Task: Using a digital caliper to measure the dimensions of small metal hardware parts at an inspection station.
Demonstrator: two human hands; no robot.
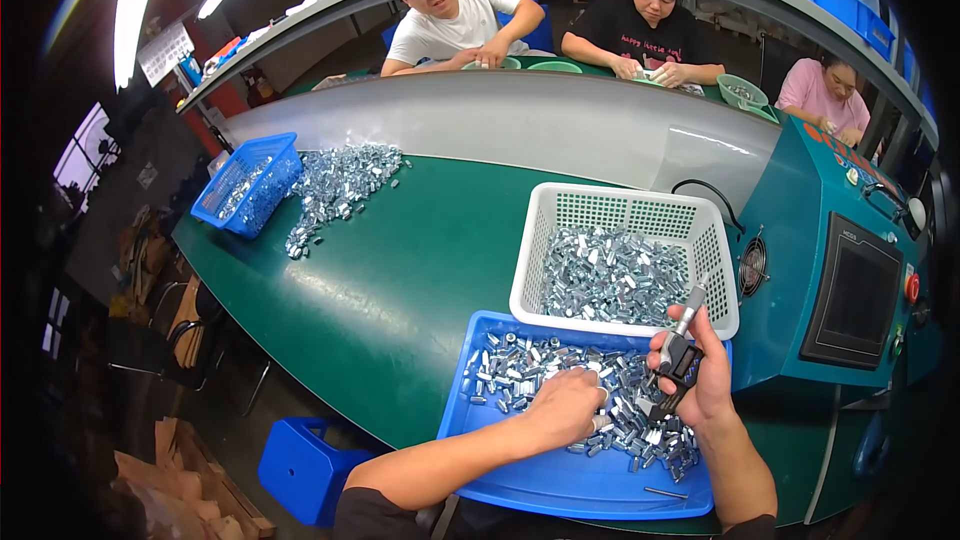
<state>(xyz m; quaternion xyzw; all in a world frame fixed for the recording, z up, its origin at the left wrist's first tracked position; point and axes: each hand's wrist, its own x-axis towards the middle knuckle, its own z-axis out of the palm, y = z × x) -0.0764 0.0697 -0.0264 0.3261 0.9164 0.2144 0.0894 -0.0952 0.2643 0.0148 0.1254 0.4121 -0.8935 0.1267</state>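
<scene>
My right hand (712, 385) is closed around a digital micrometer (681, 361), its thimble pointing up and away and its frame down over the parts. My left hand (562, 410) reaches into the shallow blue tray (560, 500), fingers curled down among small shiny metal parts (510, 370). Whatever those fingertips hold is hidden. The parts look like short hexagonal sleeves or nuts. A thin metal rod (666, 493) lies in the tray's near right. Just beyond, a white perforated basket (625, 202) holds many more of the same parts.
On the green table (400, 280), a loose heap of metal parts (345, 180) lies beside a tilted blue basket (243, 225) at far left. A teal machine with a screen (852, 290) stands right. Three people work behind the grey partition (440, 135). A blue stool (305, 470) stands lower left.
</scene>
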